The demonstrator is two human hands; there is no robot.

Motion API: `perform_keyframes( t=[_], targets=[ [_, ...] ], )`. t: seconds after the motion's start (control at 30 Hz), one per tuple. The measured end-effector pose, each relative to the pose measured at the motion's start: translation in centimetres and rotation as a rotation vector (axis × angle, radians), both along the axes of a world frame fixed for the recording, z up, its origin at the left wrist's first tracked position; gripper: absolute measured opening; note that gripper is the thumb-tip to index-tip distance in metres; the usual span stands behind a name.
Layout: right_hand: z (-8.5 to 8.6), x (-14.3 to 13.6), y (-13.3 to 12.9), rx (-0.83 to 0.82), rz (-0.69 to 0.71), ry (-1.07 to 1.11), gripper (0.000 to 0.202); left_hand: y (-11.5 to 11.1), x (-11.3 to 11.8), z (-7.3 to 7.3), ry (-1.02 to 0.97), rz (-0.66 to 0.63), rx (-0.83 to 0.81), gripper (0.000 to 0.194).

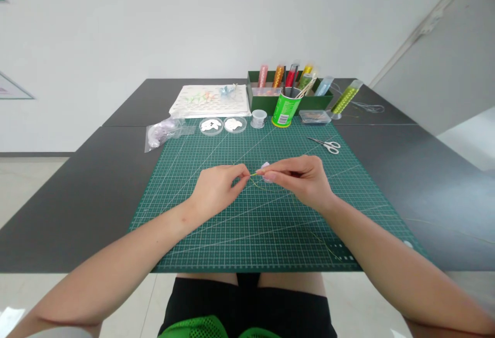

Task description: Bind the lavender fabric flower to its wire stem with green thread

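Observation:
My left hand point(219, 187) is closed in a pinch over the middle of the green cutting mat point(216, 245). Between its fingertips and those of my right hand point(303, 179) runs a short yellow-green thread point(253, 174), gripped at both ends. The right thumb and forefinger are pinched together, and a small pale lilac petal-like piece point(265, 165) shows just behind them. Whether it is attached to the thread is hidden by the fingers. A fine loose length of thread loops under the hands and trails over the mat to the right.
White-handled scissors point(328, 145) lie to the right. Behind the hands stand two dishes of white pieces point(211, 125), a lidded tub point(258, 118), a green can with tools point(285, 111) and a thread box point(263, 103). A plastic bag point(164, 133) lies left; a green spool point(345, 100) stands right.

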State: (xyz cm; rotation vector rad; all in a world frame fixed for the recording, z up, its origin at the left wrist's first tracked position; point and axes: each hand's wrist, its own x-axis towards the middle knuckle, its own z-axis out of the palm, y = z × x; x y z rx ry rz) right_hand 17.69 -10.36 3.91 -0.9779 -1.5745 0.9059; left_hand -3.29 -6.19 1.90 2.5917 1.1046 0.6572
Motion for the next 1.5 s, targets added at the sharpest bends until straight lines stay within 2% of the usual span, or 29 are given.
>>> perform_keyframes(
  t=[0.17,0.37,0.57,0.77,0.93,1.2,1.33,1.5],
  targets=[
    [-0.6,0.5,1.7,-0.044,-0.131,0.098,0.01,-0.7,0.2,-0.5,0.025,-0.179,0.156,0.015],
    [-2.0,1.3,3.2,-0.122,-0.104,0.022,0.014,-1.4,0.1,-0.3,-0.068,-0.304,0.306,0.02],
    [-3.5,1.7,4.0,-0.185,-0.027,-0.051,0.021,-1.6,0.0,0.4,-0.209,-0.255,0.37,0.015],
    [-4.2,1.8,4.2,-0.248,0.048,-0.134,0.032,-1.1,-0.1,0.6,-0.287,-0.152,0.379,0.014],
    [-4.5,2.0,4.1,-0.278,0.092,-0.231,0.04,-0.4,-0.3,0.5,-0.328,-0.067,0.356,0.012],
    [-4.0,1.8,3.6,-0.283,0.247,-0.255,0.045,0.2,-0.8,0.4,-0.275,-0.007,0.497,0.013],
    [-3.9,1.5,3.3,-0.27,0.301,-0.25,0.039,-0.4,-0.6,0.6,-0.312,-0.01,0.415,0.016],
    [-3.8,0.7,2.6,-0.295,0.371,-0.26,0.035,-0.8,-0.2,1.0,-0.389,0.04,0.181,0.016]
  ],
)
